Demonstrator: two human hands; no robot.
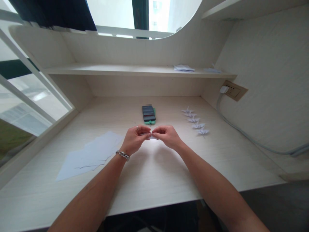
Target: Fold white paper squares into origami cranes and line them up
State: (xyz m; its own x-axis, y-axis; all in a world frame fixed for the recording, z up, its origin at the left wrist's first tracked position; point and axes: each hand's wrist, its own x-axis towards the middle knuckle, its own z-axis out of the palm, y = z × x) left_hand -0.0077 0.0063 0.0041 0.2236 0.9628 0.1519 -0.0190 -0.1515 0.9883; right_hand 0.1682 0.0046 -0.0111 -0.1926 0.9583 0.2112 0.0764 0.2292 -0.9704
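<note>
Five Paper Birds (193,120) Line a Pale Desk (156,180)

A person's left hand (133,138) and right hand (170,137) meet over the middle of the desk, thumbs and fingers drawn nearly together, both pinching a small white piece of paper (154,137) that their fingertips mostly hide. Just beyond stands a dark-screened device (149,113) with green edging. Overlapping white sheets (102,144) lie to the left, near a silver bracelet (123,155) on the left wrist; the birds sit in a row at right.

The desk (169,188) bears paper sheets (96,149), a phone (149,114), five paper cranes (193,120).
</note>
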